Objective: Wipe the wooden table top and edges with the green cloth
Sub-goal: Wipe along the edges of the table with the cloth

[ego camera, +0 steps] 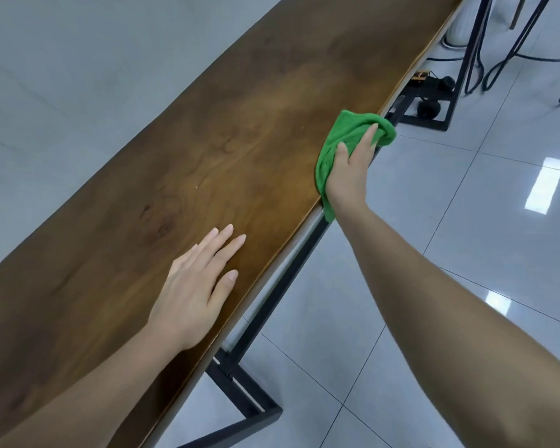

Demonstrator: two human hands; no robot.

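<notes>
A long, narrow wooden table top (181, 163) runs from the lower left to the upper right of the head view. My right hand (349, 169) grips the green cloth (343, 130) at the table's right edge, thumb on top and fingers wrapped round the edge under the cloth. The cloth drapes over that edge, with a tail hanging below my wrist. My left hand (194, 286) lies flat on the table top nearer to me, fingers straight and together, holding nothing.
A black metal frame (256, 412) carries the table, with a leg base on the tiled floor (466, 253) near me and another farther along (434, 121). Black cables and a small wheeled object (430, 106) lie on the floor at the upper right.
</notes>
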